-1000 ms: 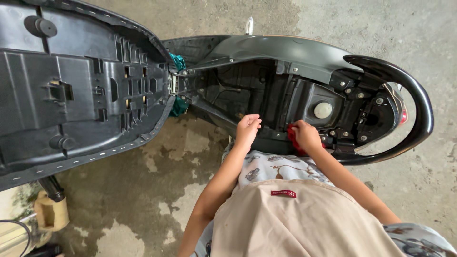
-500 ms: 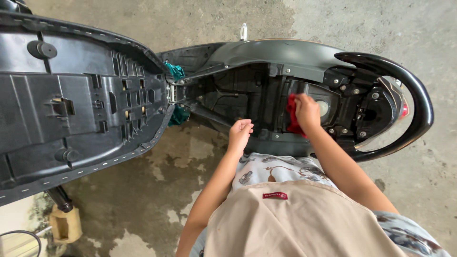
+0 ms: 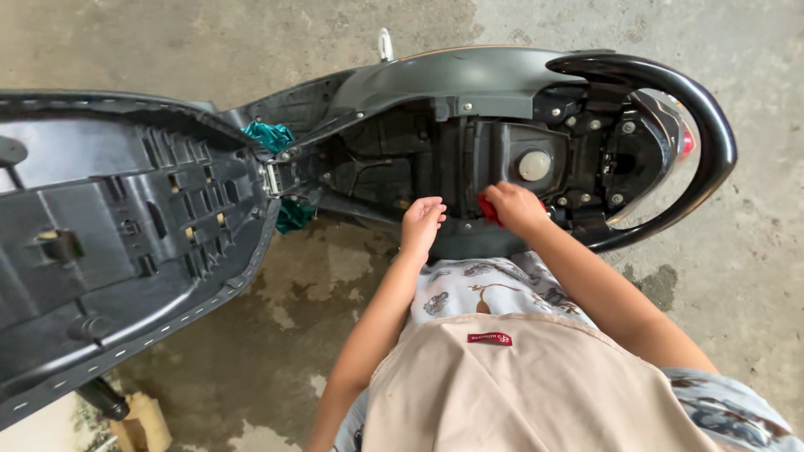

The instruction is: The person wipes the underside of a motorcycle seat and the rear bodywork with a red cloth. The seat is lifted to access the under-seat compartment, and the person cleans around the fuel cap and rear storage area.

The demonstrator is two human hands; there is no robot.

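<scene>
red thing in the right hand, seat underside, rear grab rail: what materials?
Red cloth in the right hand: soft fabric, bunched and creased. Seat underside: likely moulded matte black plastic, ribbed and slotted. Grab rail: glossy black with highlights; painted metal or plastic, cannot tell.

**Both arms stretched forward, hands close together**

The left hand [image 3: 421,224] is loosely curled, fingers bent inward, its forearm angling up from below. The right hand [image 3: 513,208] is closed in a grip, knuckles up, its bare forearm running back to the lower right.
</scene>
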